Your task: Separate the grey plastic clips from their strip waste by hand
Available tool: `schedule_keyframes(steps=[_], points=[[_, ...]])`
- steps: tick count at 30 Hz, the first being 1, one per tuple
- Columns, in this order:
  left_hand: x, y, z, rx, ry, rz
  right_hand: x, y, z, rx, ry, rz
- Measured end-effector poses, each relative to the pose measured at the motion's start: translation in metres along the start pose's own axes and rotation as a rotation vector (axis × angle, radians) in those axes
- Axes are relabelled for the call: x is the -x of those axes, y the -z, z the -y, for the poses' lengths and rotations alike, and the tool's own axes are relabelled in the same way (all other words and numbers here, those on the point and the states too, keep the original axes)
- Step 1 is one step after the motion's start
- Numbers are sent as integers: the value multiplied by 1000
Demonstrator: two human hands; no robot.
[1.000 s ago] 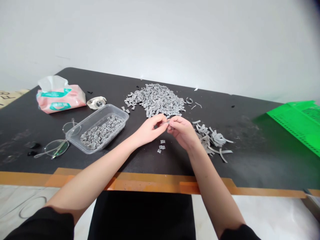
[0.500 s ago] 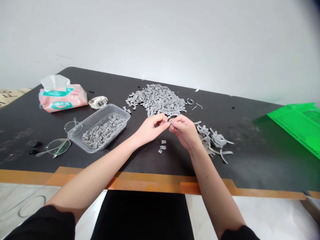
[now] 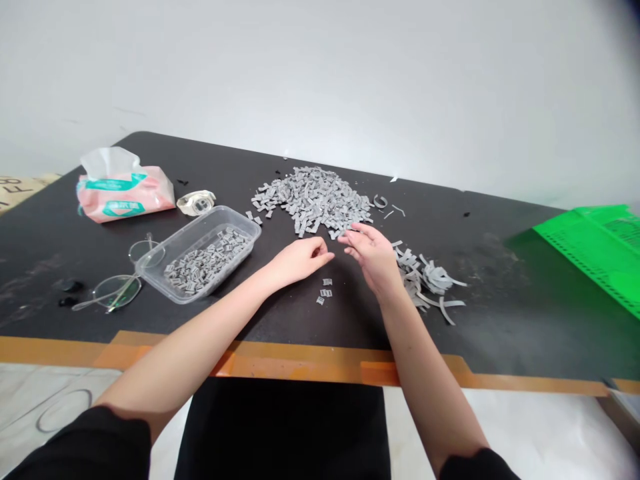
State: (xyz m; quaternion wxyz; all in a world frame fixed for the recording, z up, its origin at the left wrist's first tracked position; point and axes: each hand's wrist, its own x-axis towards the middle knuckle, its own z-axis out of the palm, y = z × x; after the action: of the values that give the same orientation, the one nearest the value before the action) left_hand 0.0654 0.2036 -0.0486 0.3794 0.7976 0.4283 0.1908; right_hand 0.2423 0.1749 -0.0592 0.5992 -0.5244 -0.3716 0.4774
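My left hand (image 3: 299, 260) hovers over the middle of the table, fingers curled in and thumb stretched forward. What it holds, if anything, is hidden. My right hand (image 3: 373, 257) is apart from it, fingers loosely spread at the near edge of a heap of small flat grey pieces (image 3: 315, 197); I see nothing held in it. Below the hands lie several small grey pieces with slots (image 3: 326, 293). Left of my left hand stands a clear plastic container (image 3: 150, 272), partly filled with similar slotted grey pieces (image 3: 205, 263).
A tangle of grey strips (image 3: 435, 280) lies beside my right wrist. On the left are eyeglasses (image 3: 117, 291), a white tape roll (image 3: 197, 203) and a pink tissue pack (image 3: 125, 197). A green perforated tray (image 3: 595, 250) stands at right. Orange tape (image 3: 300, 363) lines the table's front edge.
My hands have parted from a pinch around a small grey piece. The right hand's fingers have spread and reached forward to the heap; the left has moved slightly down and left.
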Motion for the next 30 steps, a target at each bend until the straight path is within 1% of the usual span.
schedule_keyframes(steps=[2, 4, 5, 6, 7, 8, 9, 10, 12, 14, 15, 17, 21, 23, 26, 28, 30], points=[[1, -1, 0, -64, -22, 104, -4, 5, 1, -17, 33, -2], [2, -2, 0, -121, -74, 189, -10, 16, 4, 72, 88, -29], [3, -3, 0, -150, -103, 221, -13, 24, 6, 161, 121, -63], [4, -4, 1, -177, -128, 245, -17, 33, 8, 289, 157, -124], [5, -5, 1, -200, -145, 264, -20, 42, 10, 465, 166, -166], [5, -6, 2, -219, -152, 277, -23, 51, 12, 658, 146, -217], [6, -6, 2, -235, -152, 287, -25, 59, 14, 818, 90, -250], [6, -7, 3, -248, -150, 292, -27, 65, 15, 947, 17, -250], [5, -7, 4, -257, -150, 291, -28, 71, 17, 1106, -123, -188], [4, -7, 4, -253, -142, 277, -26, 68, 16, 1161, -214, -91], [4, -6, 4, -252, -130, 262, -25, 65, 16, 1167, -233, -52], [3, -6, 3, -254, -94, 237, -22, 55, 15, 1160, -225, -10], [3, -4, 1, -204, -52, 199, -14, 37, 14, 1066, -114, 38], [3, -3, 1, -153, -32, 181, -9, 30, 13, 872, -92, 90], [2, 1, 1, -63, 9, 153, -3, 21, 11, 494, -147, 181], [0, 3, 1, 70, 46, 139, 0, 17, 11, 386, -163, 257], [-2, 5, 1, 285, 91, 145, 1, 14, 11, 349, -164, 346]])
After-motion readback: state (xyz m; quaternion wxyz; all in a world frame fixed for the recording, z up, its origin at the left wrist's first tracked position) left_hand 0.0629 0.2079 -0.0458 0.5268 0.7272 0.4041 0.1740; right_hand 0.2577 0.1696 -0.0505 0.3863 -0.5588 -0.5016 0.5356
